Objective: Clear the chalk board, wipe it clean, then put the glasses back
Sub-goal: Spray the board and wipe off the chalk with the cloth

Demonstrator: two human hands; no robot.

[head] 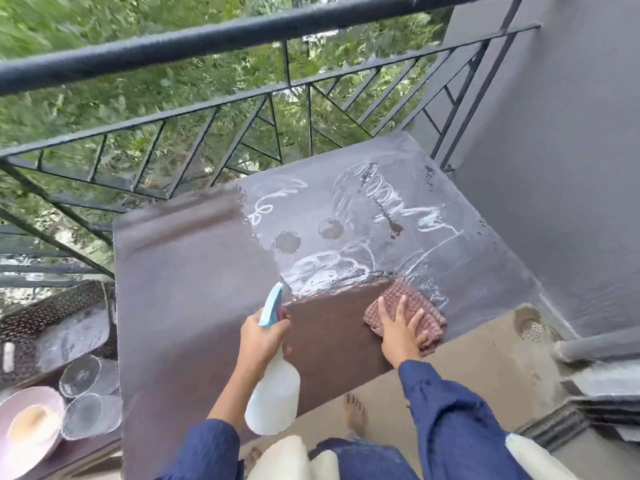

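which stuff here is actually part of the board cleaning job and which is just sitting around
In the job:
chalk board, part wiped
checked cloth under the right hand
spray bottle in the left hand
glasses, set aside at left

Lying about:
pink bowl
railing
floor drain

Soft, shadowless daylight; motion-blurred foliage (104, 64), wide-angle bending at edges.

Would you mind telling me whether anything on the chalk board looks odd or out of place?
Nothing is damaged. The chalk board is half cleaned: white scrawl and wet smears remain on its far right part, beyond the cloth.
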